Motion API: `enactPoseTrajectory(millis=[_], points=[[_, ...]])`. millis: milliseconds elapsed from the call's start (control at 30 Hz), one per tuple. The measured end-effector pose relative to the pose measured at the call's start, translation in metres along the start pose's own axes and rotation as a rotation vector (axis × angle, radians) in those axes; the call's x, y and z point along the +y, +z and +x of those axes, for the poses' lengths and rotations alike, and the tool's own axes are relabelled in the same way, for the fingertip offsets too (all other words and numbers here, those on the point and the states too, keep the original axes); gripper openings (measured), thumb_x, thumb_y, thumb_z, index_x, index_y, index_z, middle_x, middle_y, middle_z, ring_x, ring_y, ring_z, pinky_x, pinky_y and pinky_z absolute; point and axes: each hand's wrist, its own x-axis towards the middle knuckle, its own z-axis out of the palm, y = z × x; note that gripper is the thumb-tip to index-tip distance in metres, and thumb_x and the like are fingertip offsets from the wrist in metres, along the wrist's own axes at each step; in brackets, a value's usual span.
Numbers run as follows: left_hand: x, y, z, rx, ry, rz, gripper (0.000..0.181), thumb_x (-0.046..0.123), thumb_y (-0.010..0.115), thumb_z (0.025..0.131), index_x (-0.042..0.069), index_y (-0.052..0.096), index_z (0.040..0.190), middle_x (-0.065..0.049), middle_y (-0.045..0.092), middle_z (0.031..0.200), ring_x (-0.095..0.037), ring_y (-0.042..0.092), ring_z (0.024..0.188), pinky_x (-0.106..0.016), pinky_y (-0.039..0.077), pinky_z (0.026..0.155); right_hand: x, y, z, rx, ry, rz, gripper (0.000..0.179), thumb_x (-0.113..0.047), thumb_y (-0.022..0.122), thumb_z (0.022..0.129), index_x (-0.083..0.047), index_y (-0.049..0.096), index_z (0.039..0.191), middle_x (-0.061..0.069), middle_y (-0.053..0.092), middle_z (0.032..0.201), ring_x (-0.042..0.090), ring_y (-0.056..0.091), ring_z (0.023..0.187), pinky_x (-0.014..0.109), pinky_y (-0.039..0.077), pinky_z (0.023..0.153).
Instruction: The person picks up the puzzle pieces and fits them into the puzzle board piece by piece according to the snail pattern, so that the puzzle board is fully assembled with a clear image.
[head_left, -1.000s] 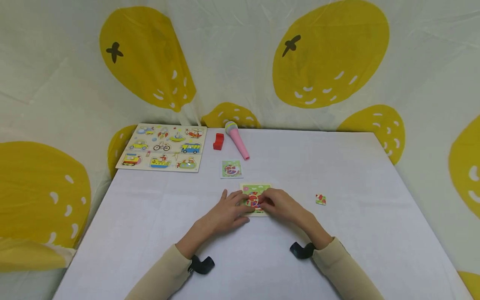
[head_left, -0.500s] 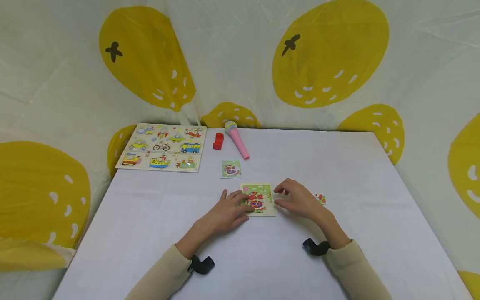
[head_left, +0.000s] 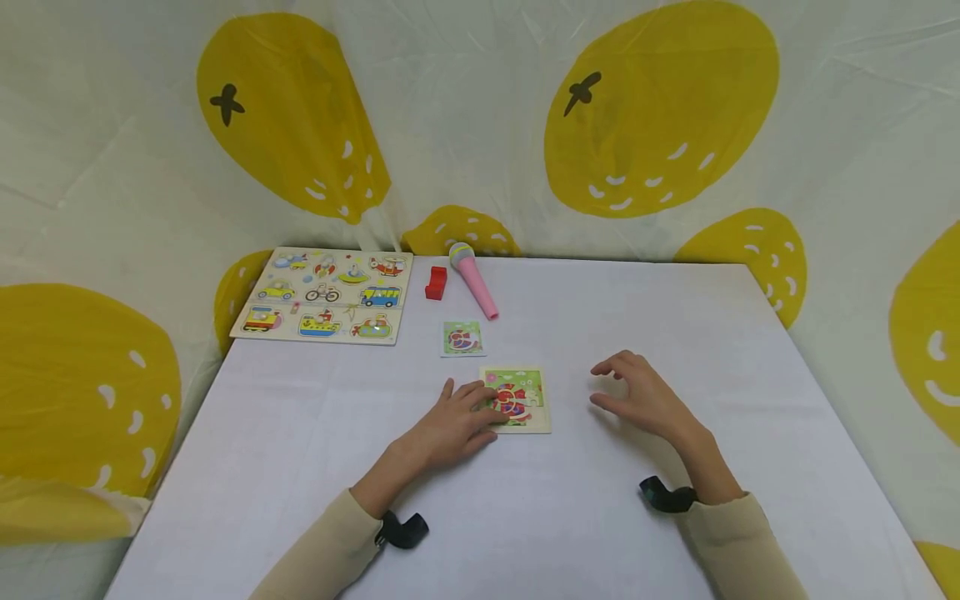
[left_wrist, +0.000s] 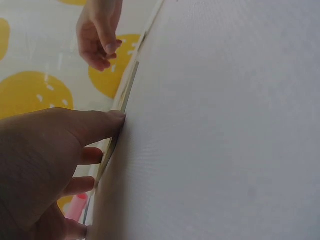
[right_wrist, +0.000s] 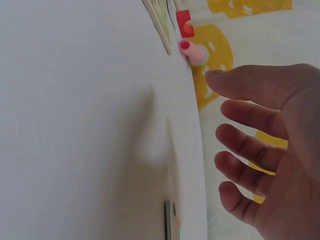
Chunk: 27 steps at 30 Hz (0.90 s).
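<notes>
A small square jigsaw puzzle (head_left: 531,385) with a red and green picture in a pale frame lies mid-table; its lower right corner shows bare pale backing. My left hand (head_left: 450,425) rests on its left side, fingers spread over the picture and edge; the left wrist view shows the thumb (left_wrist: 100,125) at the frame's near edge. To the right, my right hand (head_left: 645,396) hovers above the cloth with fingers loosely bent and nothing between them. A loose puzzle piece (right_wrist: 172,220) appears edge-on below that hand in the right wrist view; in the head view the hand hides it.
Behind the puzzle lies a small picture card (head_left: 462,339). Further back are a pink toy microphone (head_left: 477,287), a red block (head_left: 437,283) and a wooden vehicle peg board (head_left: 322,296) at the left. A fruit-printed sheet (head_left: 465,125) hangs along the table's rear edge.
My right hand has let go at the puzzle, drawn away to the right and now covers the loose piece in the head view. The left hand has stayed put.
</notes>
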Motion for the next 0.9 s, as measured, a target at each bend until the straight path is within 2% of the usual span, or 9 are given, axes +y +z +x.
enactPoseTrajectory(millis=[300, 567, 767, 900], points=[[0.0, 0.0, 0.001, -0.003, -0.005, 0.006, 0.035, 0.034, 0.063, 0.098, 0.03, 0.064, 0.133, -0.002, 0.051, 0.147, -0.028, 0.039, 0.145, -0.07, 0.026, 0.116, 0.024, -0.012, -0.015, 0.006, 0.034, -0.034, 0.04, -0.022, 0.079, 0.085, -0.005, 0.067, 0.12, 0.014, 0.061, 0.115, 0.028, 0.054, 0.099, 0.039, 0.048, 0.082], [0.0, -0.001, 0.001, -0.007, -0.009, -0.011, 0.035, 0.034, 0.063, 0.098, 0.029, 0.065, 0.133, -0.002, 0.05, 0.148, -0.029, 0.038, 0.145, -0.07, 0.025, 0.117, 0.038, -0.018, -0.023, -0.036, 0.077, -0.067, 0.047, -0.022, 0.081, 0.082, 0.0, 0.067, 0.121, 0.019, 0.059, 0.114, 0.032, 0.055, 0.102, 0.047, 0.048, 0.087], [0.0, 0.001, -0.001, -0.006, -0.015, -0.013, 0.034, 0.035, 0.062, 0.099, 0.03, 0.065, 0.133, -0.001, 0.051, 0.147, -0.027, 0.038, 0.146, -0.07, 0.025, 0.117, 0.045, -0.018, -0.026, -0.067, 0.084, -0.067, 0.04, -0.019, 0.078, 0.084, 0.0, 0.068, 0.118, 0.015, 0.06, 0.109, 0.023, 0.056, 0.094, 0.037, 0.049, 0.082], [-0.001, 0.002, 0.0, -0.01, -0.022, -0.011, 0.034, 0.036, 0.061, 0.099, 0.031, 0.064, 0.133, 0.0, 0.05, 0.148, -0.025, 0.037, 0.146, -0.068, 0.025, 0.118, 0.045, -0.018, -0.026, -0.06, 0.08, -0.041, 0.037, -0.015, 0.078, 0.085, 0.002, 0.068, 0.116, 0.016, 0.058, 0.106, 0.023, 0.058, 0.092, 0.033, 0.05, 0.078]])
